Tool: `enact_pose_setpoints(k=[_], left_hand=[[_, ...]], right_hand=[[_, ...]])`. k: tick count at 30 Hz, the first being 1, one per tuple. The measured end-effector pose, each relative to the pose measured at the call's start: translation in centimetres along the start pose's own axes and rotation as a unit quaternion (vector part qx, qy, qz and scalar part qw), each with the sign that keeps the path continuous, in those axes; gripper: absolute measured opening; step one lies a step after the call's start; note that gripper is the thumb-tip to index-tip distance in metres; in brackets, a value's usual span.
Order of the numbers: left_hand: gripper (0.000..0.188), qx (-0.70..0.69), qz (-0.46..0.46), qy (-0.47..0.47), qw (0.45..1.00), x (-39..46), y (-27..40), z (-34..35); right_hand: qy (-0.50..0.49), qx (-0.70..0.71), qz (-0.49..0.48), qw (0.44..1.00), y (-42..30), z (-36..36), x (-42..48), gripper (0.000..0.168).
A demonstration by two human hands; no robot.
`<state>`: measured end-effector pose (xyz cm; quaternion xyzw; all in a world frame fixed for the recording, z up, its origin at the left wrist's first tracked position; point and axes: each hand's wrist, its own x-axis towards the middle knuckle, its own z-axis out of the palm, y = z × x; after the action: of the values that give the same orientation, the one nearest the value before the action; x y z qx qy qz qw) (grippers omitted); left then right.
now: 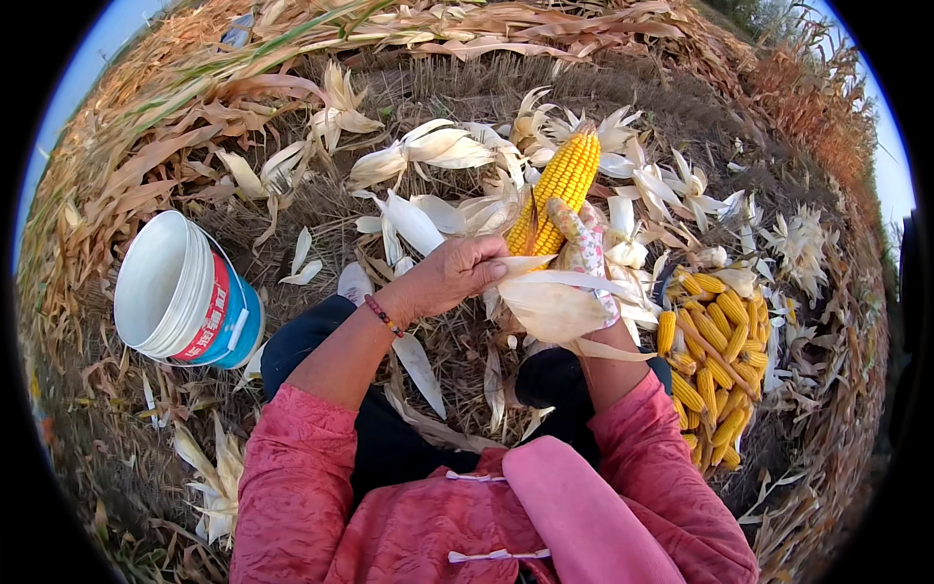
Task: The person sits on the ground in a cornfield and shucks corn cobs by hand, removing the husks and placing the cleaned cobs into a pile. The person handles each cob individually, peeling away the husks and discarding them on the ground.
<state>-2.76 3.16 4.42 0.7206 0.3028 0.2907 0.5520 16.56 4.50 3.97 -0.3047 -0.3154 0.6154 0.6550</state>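
Observation:
A large yellow ear of corn [563, 182] points up and away from me, its kernels bare along most of its length. My right hand [584, 252], in a floral-patterned glove, grips the ear near its base from the right side. Pale dry husk leaves [562, 303] hang peeled back below the base, across the gloved palm. Bare except for a beaded bracelet at the wrist, my left hand [463, 274] pinches a husk strip between thumb and fingers just left of the ear's base. The glove and husk hide the ear's lower end.
A heap of husked corn ears [719, 350] lies on my right, with a stick across it. A white plastic bucket [157, 285] with a printed red and blue label stands tilted on my left. Loose husks [430, 150] litter the stubble ground. Dry cornstalks [168, 131] lie beyond.

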Motion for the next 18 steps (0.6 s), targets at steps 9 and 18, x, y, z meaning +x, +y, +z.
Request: enact_pose_setpoints(k=[9, 18], left_hand=[[0.036, -0.157, -0.098, -0.013, 0.983, 0.2, 0.0, -0.1], [0.102, -0.236, 0.022, 0.084, 0.968, 2.4, -1.5, 3.9]], right_hand=[[0.008, -0.118, -0.063, 0.991, -1.3, -0.3, -0.5, 0.042], [-0.015, -0.048, -0.064, 0.997, -0.8, 2.7, -2.1, 0.044]])
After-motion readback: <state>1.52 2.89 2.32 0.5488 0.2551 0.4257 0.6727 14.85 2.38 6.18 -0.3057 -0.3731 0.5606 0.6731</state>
